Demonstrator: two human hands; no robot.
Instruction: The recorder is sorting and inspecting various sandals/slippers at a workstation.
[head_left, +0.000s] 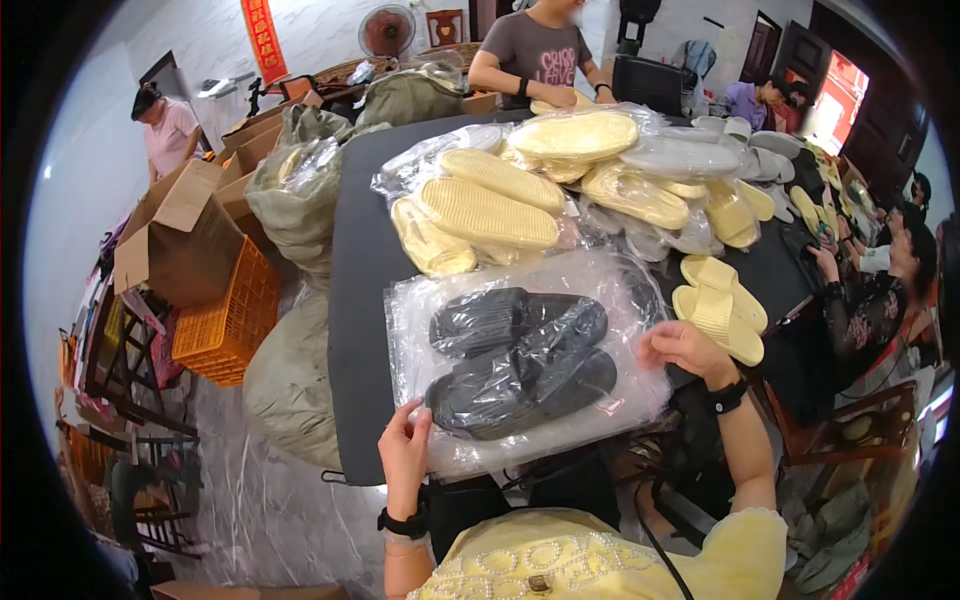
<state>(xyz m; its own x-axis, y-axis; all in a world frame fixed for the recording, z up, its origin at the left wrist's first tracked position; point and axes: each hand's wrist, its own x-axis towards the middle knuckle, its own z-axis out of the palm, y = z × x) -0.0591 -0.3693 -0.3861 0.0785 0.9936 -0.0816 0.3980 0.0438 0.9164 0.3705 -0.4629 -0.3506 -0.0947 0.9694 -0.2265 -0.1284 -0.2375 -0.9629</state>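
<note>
A pair of black slippers (520, 365) lies side by side inside a clear plastic bag (640, 405) on the dark table in front of me. My left hand (404, 447) grips the bag's near left edge between thumb and fingers, beside a slipper toe. Over the bag's right side, my right hand (692, 352) is closed with curled fingertips; whether plastic is pinched in them is hard to see. More clear plastic seems to lie beneath the bagged pair. Just beyond my right hand sits an unbagged pair of yellow slippers (720, 308).
Bagged yellow slippers (490, 210) and grey ones (680, 155) are heaped across the table's far side. A person (535, 60) stands behind them, and others sit at right. Green sacks (300, 200), a cardboard box (185, 235) and an orange crate (230, 315) stand left of the table.
</note>
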